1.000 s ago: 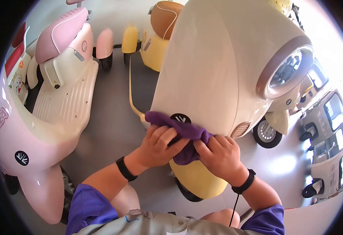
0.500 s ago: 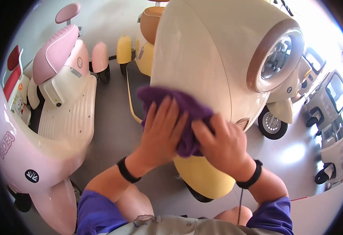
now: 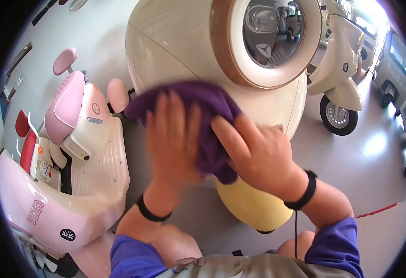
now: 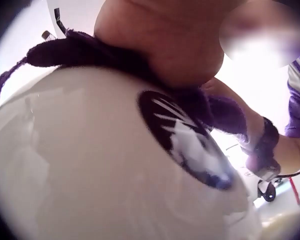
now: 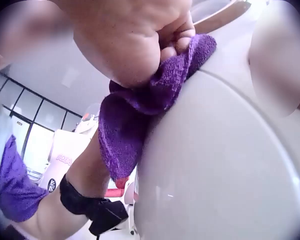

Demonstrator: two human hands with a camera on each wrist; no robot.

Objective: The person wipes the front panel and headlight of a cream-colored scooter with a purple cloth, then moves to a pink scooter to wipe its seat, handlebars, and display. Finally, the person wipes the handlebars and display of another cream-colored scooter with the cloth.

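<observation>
Pressing a purple cloth [image 3: 207,120] flat against the cream scooter shell [image 3: 175,41], just below the headlight [image 3: 267,32]: left hand [image 3: 173,139] spread on it with straight fingers, right hand [image 3: 254,153] pinching its edge. Wiping seemingly midway; yellow fender [image 3: 254,204] below not yet touched.

Bright daylight floods my head view from the upper right, glaring off the floor [image 3: 374,143], with heavy fisheye bending and black corners. Both wrist views are soft, blown out and smeared in patches.
</observation>
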